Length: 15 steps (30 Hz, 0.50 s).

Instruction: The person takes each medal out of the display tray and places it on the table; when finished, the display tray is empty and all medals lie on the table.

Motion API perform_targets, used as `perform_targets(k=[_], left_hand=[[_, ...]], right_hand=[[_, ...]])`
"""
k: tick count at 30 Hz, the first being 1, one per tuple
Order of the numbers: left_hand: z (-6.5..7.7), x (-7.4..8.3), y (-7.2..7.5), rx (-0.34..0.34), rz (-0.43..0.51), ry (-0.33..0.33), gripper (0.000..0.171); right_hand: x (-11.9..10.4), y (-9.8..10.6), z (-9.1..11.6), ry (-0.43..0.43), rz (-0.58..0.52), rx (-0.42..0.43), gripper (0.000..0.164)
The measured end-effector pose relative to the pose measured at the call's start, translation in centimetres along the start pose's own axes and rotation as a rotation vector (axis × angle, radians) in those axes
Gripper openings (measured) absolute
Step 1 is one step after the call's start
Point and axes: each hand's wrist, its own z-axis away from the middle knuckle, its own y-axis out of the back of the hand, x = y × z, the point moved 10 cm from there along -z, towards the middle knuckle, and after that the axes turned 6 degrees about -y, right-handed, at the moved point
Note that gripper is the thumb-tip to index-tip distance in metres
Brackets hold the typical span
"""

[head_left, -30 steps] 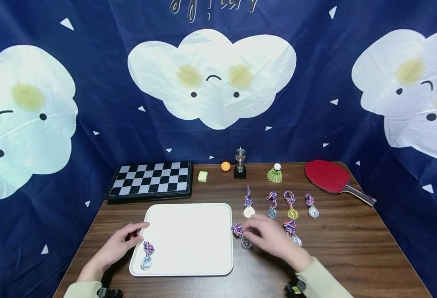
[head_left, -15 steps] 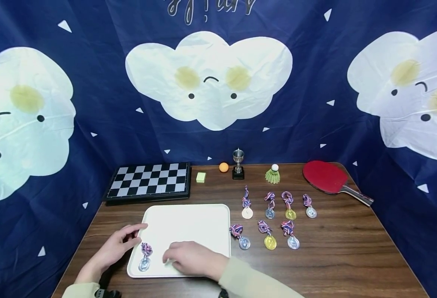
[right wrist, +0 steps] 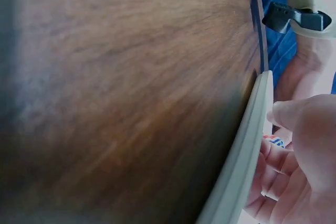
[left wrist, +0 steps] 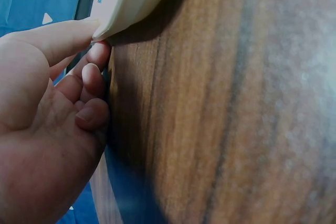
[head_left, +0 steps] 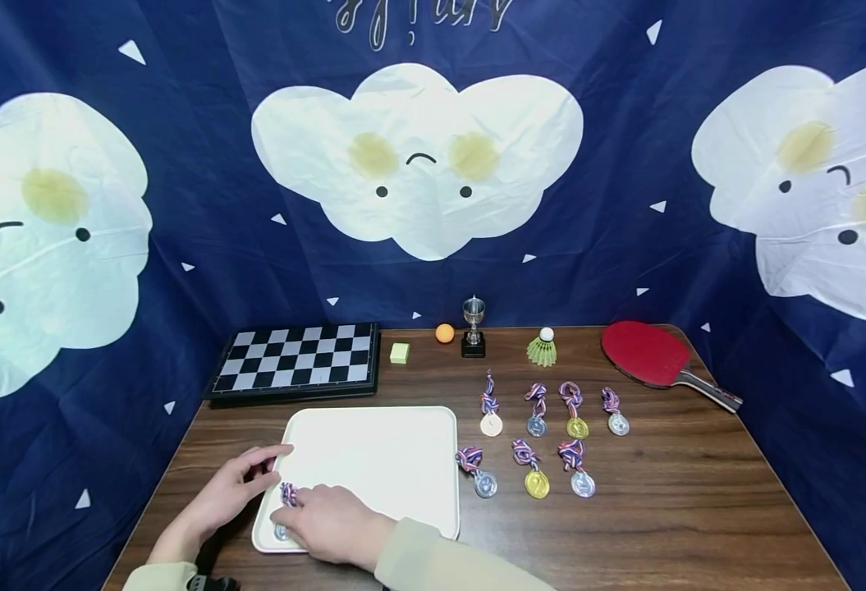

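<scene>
A white tray (head_left: 373, 460) lies on the table. My left hand (head_left: 229, 488) pinches its left rim; in the left wrist view the thumb is on top of the rim (left wrist: 123, 11), with fingers below. One silver medal (head_left: 281, 532) with a striped ribbon (head_left: 288, 494) rests in the tray's lower left part. My right hand (head_left: 332, 521) is over this medal, covering its middle. In the right wrist view the right hand (right wrist: 294, 166) has bent fingers, and the ribbon (right wrist: 274, 140) shows between thumb and fingers. Whether they grip it is hidden.
Several ribboned medals lie right of the tray, including a gold medal (head_left: 537, 483) and a silver medal (head_left: 485, 484). Behind are a chessboard (head_left: 295, 359), yellow-green block (head_left: 399, 353), orange ball (head_left: 444, 333), trophy cup (head_left: 474, 328), shuttlecock (head_left: 542, 349) and red table tennis bat (head_left: 645, 353).
My right hand has come left from the medals on the table, across the tray, to the medal in it. The left hand has stayed at the rim.
</scene>
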Motion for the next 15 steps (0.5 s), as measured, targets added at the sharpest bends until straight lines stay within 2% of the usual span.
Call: perform_targets(k=[6, 15], left_hand=[[-0.1, 0.1, 0.0, -0.003, 0.003, 0.002, 0.037], [0.0, 0.1, 0.0, 0.002, 0.0, -0.011, 0.037]], right_hand=[[0.2, -0.1, -0.2, -0.025, 0.023, 0.013, 0.025], [1.2, -0.5, -0.5, -0.058, -0.121, -0.04, 0.029]])
